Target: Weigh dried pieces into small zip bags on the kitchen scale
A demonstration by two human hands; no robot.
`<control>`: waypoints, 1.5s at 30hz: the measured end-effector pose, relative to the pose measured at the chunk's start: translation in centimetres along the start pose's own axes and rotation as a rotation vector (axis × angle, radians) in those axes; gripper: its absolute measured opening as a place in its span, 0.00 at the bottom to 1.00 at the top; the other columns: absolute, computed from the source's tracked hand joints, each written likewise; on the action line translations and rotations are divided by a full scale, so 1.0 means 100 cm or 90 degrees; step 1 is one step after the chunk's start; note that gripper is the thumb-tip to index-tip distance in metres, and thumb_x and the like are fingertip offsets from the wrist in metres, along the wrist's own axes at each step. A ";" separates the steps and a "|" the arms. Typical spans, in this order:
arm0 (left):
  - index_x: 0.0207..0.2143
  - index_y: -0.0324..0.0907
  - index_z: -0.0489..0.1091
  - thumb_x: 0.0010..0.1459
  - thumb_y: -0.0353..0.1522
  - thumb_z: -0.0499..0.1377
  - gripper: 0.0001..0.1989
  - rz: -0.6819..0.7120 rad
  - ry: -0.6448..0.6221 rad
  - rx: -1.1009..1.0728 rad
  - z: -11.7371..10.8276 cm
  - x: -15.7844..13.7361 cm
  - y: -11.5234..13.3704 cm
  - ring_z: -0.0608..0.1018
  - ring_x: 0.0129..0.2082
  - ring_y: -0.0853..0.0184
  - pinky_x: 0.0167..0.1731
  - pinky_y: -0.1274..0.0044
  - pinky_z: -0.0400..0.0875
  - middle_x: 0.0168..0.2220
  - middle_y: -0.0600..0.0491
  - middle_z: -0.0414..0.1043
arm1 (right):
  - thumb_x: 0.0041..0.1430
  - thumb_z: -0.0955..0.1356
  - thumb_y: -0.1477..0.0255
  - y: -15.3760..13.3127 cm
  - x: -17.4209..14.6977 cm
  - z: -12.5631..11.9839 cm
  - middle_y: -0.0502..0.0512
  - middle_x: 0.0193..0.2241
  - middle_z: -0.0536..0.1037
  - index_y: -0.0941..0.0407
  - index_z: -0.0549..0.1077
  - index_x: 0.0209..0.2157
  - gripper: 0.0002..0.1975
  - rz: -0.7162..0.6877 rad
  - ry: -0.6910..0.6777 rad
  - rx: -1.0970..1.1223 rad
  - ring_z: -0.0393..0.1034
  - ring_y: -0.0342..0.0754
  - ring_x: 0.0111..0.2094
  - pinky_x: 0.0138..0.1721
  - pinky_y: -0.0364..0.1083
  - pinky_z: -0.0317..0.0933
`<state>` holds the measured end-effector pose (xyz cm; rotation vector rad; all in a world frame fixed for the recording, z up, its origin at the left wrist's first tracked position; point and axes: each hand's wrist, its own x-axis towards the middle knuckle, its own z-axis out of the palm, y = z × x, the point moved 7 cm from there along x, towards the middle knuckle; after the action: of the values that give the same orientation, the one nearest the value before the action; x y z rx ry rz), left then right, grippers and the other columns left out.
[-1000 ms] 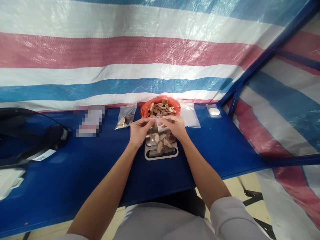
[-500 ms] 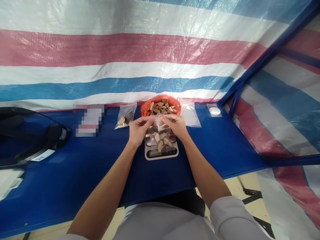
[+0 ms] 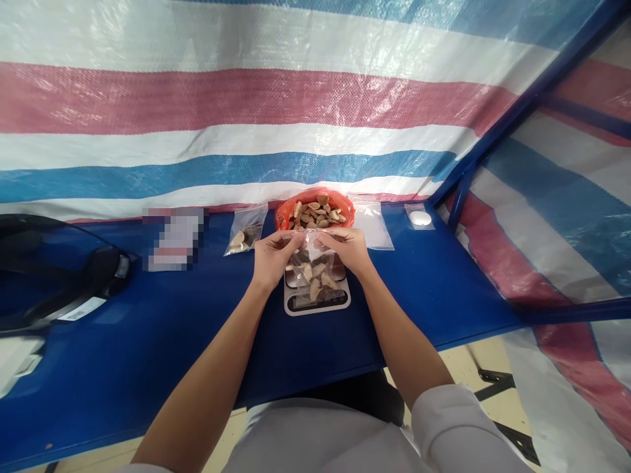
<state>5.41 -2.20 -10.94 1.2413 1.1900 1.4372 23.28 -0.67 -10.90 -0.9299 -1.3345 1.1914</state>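
Both my left hand (image 3: 274, 257) and my right hand (image 3: 348, 248) pinch the top edge of a clear zip bag (image 3: 315, 276), thumbs and fingers closed on it. Several brown-and-cream dried slices lie in the lower part of the bag. It hangs over a white kitchen scale (image 3: 290, 307), hiding part of its metal plate and dark display; I cannot tell whether it touches them. Just behind my hands is a red plastic bag (image 3: 280, 215), its mouth wide, full of similar dried slices (image 3: 315, 213).
A second filled zip bag (image 3: 245, 230) lies left of the red bag, with flat clear bags (image 3: 372, 226) to its right. Farther right is a small white round item (image 3: 420, 218). A blurred-out item (image 3: 175, 240) and black headgear (image 3: 73, 276) occupy the left. Striped sheeting (image 3: 246, 98) backs the blue table (image 3: 197, 355).
The whole view has shifted very slightly. Both hands keep their pinch on the zip bag's top edge, and the bag hangs nearly as before.
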 end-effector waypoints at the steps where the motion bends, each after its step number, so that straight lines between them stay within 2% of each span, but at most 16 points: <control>1: 0.30 0.39 0.81 0.46 0.44 0.72 0.17 0.001 -0.003 0.002 0.000 0.000 0.001 0.77 0.25 0.68 0.28 0.77 0.73 0.26 0.52 0.80 | 0.50 0.76 0.55 -0.001 0.000 0.000 0.51 0.25 0.82 0.54 0.84 0.30 0.16 -0.006 0.000 -0.008 0.76 0.48 0.28 0.36 0.50 0.76; 7: 0.30 0.40 0.81 0.45 0.44 0.72 0.17 0.007 -0.005 0.028 0.001 0.001 0.002 0.78 0.26 0.67 0.30 0.76 0.74 0.27 0.51 0.81 | 0.51 0.75 0.55 -0.009 -0.001 0.002 0.53 0.28 0.82 0.54 0.84 0.30 0.15 -0.033 -0.012 -0.058 0.79 0.53 0.37 0.39 0.51 0.76; 15: 0.32 0.39 0.82 0.45 0.47 0.72 0.20 0.004 -0.014 0.012 0.001 0.001 -0.002 0.79 0.28 0.66 0.33 0.75 0.75 0.30 0.50 0.82 | 0.51 0.75 0.54 -0.006 -0.001 0.002 0.51 0.26 0.81 0.55 0.83 0.30 0.17 -0.034 -0.021 -0.049 0.76 0.47 0.30 0.37 0.49 0.75; 19: 0.33 0.40 0.82 0.43 0.47 0.74 0.21 -0.007 -0.028 -0.006 0.003 0.000 -0.002 0.81 0.31 0.64 0.37 0.74 0.77 0.33 0.48 0.83 | 0.52 0.75 0.55 -0.006 -0.002 0.003 0.52 0.27 0.83 0.55 0.83 0.32 0.16 -0.046 -0.014 -0.067 0.77 0.48 0.31 0.39 0.49 0.74; 27: 0.31 0.39 0.82 0.41 0.49 0.74 0.23 -0.013 -0.013 0.013 0.003 0.001 -0.001 0.80 0.28 0.64 0.33 0.74 0.77 0.30 0.48 0.82 | 0.52 0.74 0.55 -0.004 -0.001 -0.001 0.53 0.29 0.84 0.54 0.84 0.33 0.16 -0.024 -0.011 -0.098 0.79 0.50 0.33 0.37 0.49 0.75; 36: 0.32 0.39 0.82 0.44 0.46 0.73 0.20 -0.013 -0.042 0.021 0.007 0.001 0.000 0.79 0.27 0.66 0.32 0.76 0.75 0.29 0.49 0.82 | 0.56 0.73 0.61 -0.027 -0.006 0.003 0.53 0.32 0.85 0.52 0.85 0.32 0.11 -0.144 -0.019 -0.149 0.80 0.55 0.39 0.43 0.54 0.75; 40: 0.31 0.39 0.82 0.44 0.45 0.73 0.19 -0.010 -0.037 0.027 0.007 0.001 0.001 0.79 0.27 0.66 0.31 0.76 0.75 0.29 0.49 0.82 | 0.55 0.73 0.59 -0.023 -0.005 0.002 0.53 0.31 0.85 0.52 0.85 0.32 0.12 -0.123 -0.018 -0.157 0.80 0.55 0.39 0.42 0.53 0.75; 45: 0.31 0.40 0.82 0.46 0.44 0.72 0.17 0.008 -0.029 0.027 0.002 0.004 0.000 0.78 0.26 0.67 0.30 0.76 0.75 0.27 0.50 0.81 | 0.52 0.74 0.55 -0.007 -0.001 -0.008 0.52 0.27 0.83 0.54 0.84 0.31 0.16 -0.049 0.041 -0.101 0.78 0.51 0.31 0.34 0.50 0.75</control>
<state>5.52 -1.78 -10.82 1.3059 1.1905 1.3923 24.10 -0.82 -10.34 -1.0128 -1.4145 1.0002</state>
